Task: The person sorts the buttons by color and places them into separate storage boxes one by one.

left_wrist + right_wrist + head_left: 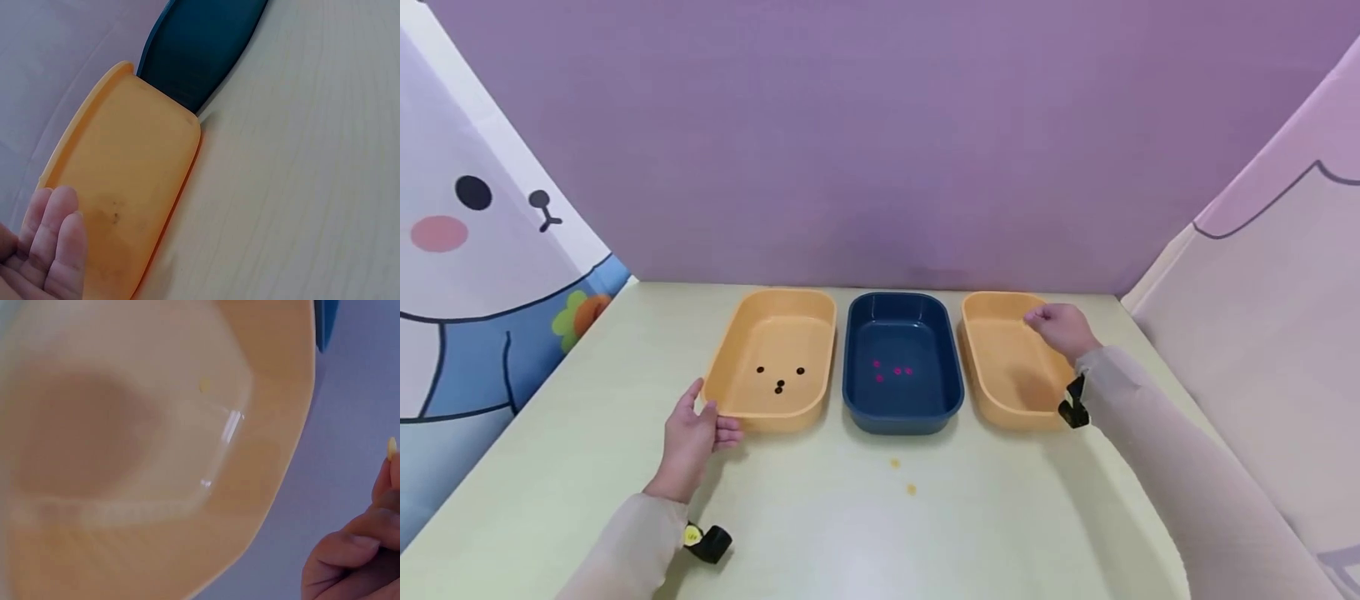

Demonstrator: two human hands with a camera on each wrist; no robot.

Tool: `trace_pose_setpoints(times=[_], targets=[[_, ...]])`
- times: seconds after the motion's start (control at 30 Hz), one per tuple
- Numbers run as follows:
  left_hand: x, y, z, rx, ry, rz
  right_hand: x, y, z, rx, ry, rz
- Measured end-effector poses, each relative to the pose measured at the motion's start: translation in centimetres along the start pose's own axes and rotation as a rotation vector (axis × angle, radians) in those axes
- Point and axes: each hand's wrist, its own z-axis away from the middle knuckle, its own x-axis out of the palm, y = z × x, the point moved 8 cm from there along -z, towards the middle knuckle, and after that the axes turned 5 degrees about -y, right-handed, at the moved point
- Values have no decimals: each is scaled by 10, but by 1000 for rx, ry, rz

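My left hand (691,429) touches the near left corner of the left orange tray (808,408), its fingers straight along the tray's outer wall (125,150). Several small black discs (801,371) lie in that tray. Over the right orange tray (1011,417), my right hand (1063,327) pinches a small yellow disc (392,449) between its fingertips, with the other fingers curled in. Another yellow disc (205,385) lies on the floor of that tray in the right wrist view.
Between the orange trays stands a dark blue tray (902,423) with several small pink pieces (897,371) in it. Two yellow discs (912,489) lie on the pale table (820,517) in front. A purple panel (880,167) rises behind, and printed panels flank both sides.
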Motion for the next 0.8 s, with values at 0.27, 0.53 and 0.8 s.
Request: trace_pose_setpoints(times=[0.27,0.53,0.8], targets=[[-8,1,-1,7,27,17,0,13,-22,118,-1,-39],[-8,-5,3,12,44,66,3,35,-30,267,-14,-137],[-7,-6,3,10,49,84,6,46,-33,290,-58,-104]])
